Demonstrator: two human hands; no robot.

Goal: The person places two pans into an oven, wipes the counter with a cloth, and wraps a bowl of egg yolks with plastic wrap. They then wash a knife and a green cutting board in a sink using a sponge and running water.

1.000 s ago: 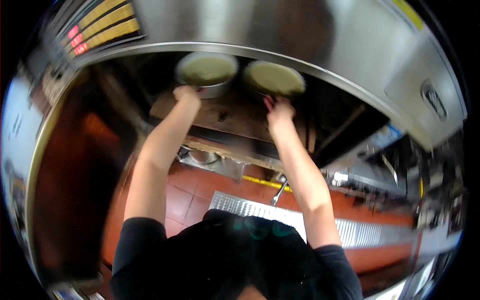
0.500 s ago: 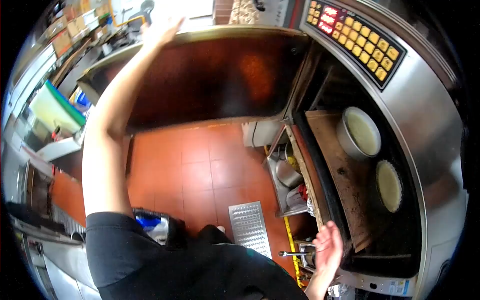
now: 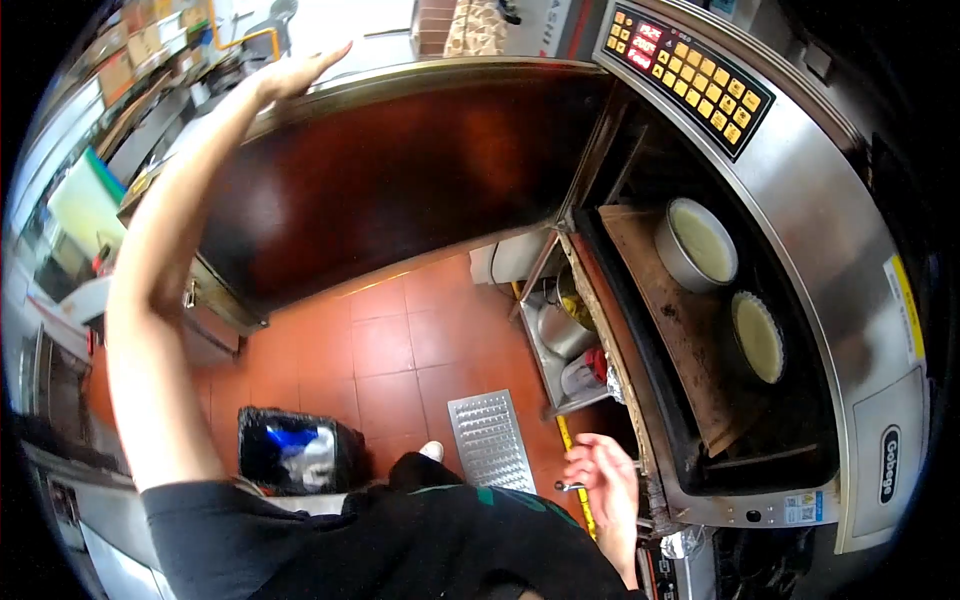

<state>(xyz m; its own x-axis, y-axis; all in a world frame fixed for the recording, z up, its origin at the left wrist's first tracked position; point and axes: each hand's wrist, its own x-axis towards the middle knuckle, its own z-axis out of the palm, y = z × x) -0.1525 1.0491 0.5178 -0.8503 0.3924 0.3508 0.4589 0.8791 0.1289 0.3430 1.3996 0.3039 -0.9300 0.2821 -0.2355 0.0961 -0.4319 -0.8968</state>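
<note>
My left hand (image 3: 300, 75) is stretched out along the top edge of the swung-open oven door (image 3: 400, 170), fingers extended and flat. Low on the right, my right hand (image 3: 607, 483) hangs beside the oven's lower front with loosely bent fingers spread apart and nothing in them. A small metal lever (image 3: 567, 487) overlaps its fingertips in this view. Inside the oven (image 3: 800, 250), a deep round cake tin (image 3: 690, 265) with pale filling stands on a brown baking board (image 3: 670, 320). A shallower fluted tin (image 3: 757, 337), filled with similar pale stuff, sits beside it.
A lit control panel (image 3: 690, 75) tops the oven front. Under the oven, a shelf holds a metal pot (image 3: 563, 330) and a red-lidded container (image 3: 585, 375). A black bin (image 3: 255, 455) and a metal grate (image 3: 488, 440) are on the red tiled floor (image 3: 385, 340).
My right hand has moved down and left, away from the oven opening. My left hand has shifted slightly left at the door's top edge, and the door sits lower and further left in view.
</note>
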